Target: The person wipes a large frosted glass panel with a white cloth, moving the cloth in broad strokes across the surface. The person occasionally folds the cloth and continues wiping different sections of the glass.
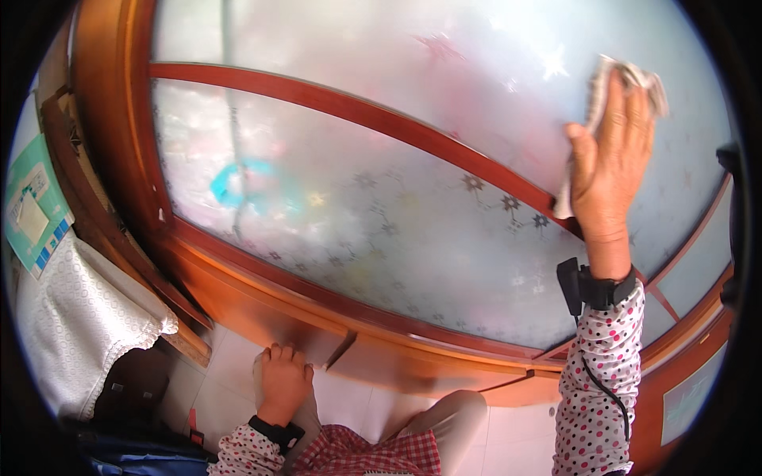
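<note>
My right hand (613, 160), at the right of the head view, presses a light cloth (595, 107) flat against a frosted glass panel (506, 65) of a wooden cabinet. Its fingers lie over the cloth and the thumb points out to the left. Below, my left hand (284, 381) rests on my knee, near the cabinet's wooden base, and holds nothing that shows. Between the two hands, a reddish wooden bar (357, 116) divides the upper glass from a lower panel (405, 250) with a star-shaped flower pattern. Blurred coloured shapes show through the glass.
At left, a white patterned cloth (89, 309) with a lace edge covers a piece of furniture, a green printed packet (38, 208) on it. Dark blue fabric (149, 458) lies at the lower left. Below the cabinet are wooden drawers (417, 363) and a tiled floor (226, 363).
</note>
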The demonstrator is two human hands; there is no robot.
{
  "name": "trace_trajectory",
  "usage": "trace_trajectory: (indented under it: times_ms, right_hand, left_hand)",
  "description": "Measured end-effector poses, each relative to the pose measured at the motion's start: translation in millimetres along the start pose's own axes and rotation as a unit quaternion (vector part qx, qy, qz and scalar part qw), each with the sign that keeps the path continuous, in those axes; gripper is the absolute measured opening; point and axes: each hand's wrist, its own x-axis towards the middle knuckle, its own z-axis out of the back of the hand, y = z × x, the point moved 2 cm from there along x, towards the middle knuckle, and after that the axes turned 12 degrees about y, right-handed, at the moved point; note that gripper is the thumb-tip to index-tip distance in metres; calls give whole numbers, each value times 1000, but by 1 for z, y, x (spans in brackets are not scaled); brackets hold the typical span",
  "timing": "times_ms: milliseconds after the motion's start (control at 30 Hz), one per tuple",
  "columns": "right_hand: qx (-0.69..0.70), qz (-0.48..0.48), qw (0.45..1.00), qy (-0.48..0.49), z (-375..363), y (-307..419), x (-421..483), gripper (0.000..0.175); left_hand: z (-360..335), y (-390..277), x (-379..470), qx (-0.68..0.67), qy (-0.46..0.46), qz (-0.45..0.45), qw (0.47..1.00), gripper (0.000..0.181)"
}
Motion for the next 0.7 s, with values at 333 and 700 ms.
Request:
trace_trajectory:
  times_ms: [333, 700]
  right_hand:
    - [140, 182, 973, 37, 5, 205, 135, 70]
    - [167, 200, 965, -21, -15, 194, 138, 61]
  left_hand:
    - [8, 26, 1, -17, -53, -25, 998, 19]
    - [-1, 18, 20, -21, 2, 9, 1000, 20]
